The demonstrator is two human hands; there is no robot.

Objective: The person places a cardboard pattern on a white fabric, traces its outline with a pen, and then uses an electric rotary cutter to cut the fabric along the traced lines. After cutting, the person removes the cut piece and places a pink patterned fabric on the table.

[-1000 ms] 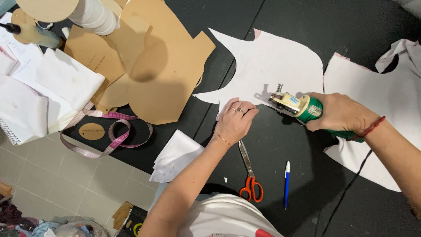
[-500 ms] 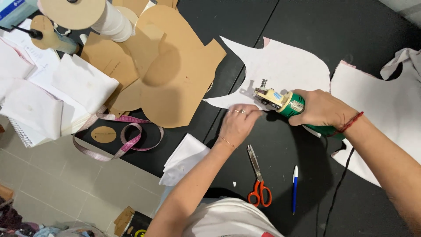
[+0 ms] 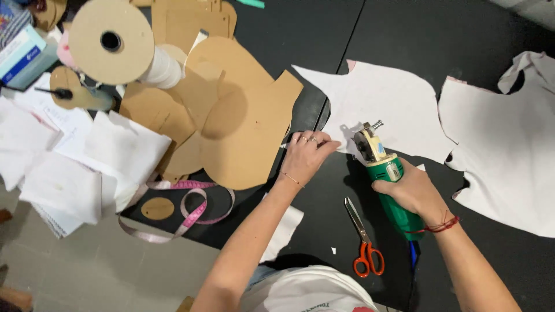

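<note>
A small box-shaped package (image 3: pixel 22 53) in white and blue lies at the upper left edge of the frame, partly cut off, just beside the large cardboard spool. A small pale label (image 3: pixel 393 171) with a light rim sits on the green body of the power cutter near the centre of the frame, just above the right hand (image 3: pixel 411 192) that grips the tool, and a yellowish plate (image 3: pixel 376 147) covers the cutter's head above it
</note>
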